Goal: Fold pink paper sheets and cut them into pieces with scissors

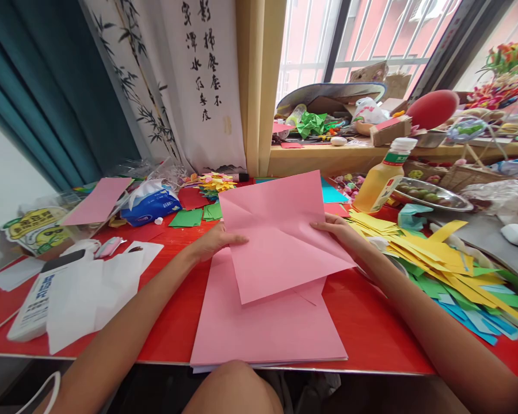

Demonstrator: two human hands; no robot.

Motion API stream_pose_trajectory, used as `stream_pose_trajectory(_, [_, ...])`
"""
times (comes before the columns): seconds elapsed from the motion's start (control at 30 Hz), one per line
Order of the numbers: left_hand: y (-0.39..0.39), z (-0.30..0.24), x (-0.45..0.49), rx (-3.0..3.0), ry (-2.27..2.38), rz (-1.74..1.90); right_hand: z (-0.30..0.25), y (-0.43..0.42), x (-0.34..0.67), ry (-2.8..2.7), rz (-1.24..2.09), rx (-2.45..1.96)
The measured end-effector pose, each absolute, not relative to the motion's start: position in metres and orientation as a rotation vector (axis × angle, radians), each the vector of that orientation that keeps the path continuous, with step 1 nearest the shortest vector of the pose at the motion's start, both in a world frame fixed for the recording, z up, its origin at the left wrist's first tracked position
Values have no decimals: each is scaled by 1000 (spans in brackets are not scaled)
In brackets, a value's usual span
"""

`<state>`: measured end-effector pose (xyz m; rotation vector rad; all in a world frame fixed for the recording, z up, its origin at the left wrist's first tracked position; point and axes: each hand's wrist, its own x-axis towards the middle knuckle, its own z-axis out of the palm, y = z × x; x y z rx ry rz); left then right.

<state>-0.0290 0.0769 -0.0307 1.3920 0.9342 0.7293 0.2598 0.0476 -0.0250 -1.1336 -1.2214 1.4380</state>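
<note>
Pink paper, matt and thin, is held between both hands. The left hand (222, 237) is clamped on the left edge of the pink sheet (280, 247), thumb flat on the face, its fingers mostly hidden behind. The right hand (334, 227) pinches the opposite edge in the same way. Gripping opposite edges appears to keep the limp sheet spread and raised at a tilt. Shallow ridges cross its face; whether they are creases or only bends cannot be told.

Directly below, the pink stack (263, 336) lies flat at the table's near edge, probably placed there for short reach. The red tabletop (371, 333) is smooth and glossy.

To the right, narrow yellow strips (444, 256) overlap green and blue pieces, loosely fanned. Beyond them stands a capped bottle (380, 181) of amber liquid, beside a shiny metal dish (435, 194). To the left lie a translucent white sheet (95, 293) and, farther back, a soft blue tissue pack (152, 207).
</note>
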Motion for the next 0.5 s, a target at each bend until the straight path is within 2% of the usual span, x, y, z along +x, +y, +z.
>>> stream_pose_trajectory(0.27, [86, -41, -28, 1438, 850, 866, -28, 51, 263, -1245, 1348, -1089])
stream_pose_trajectory(0.5, [96, -44, -41, 1565, 769, 858, -56, 72, 271, -1327, 1520, -931])
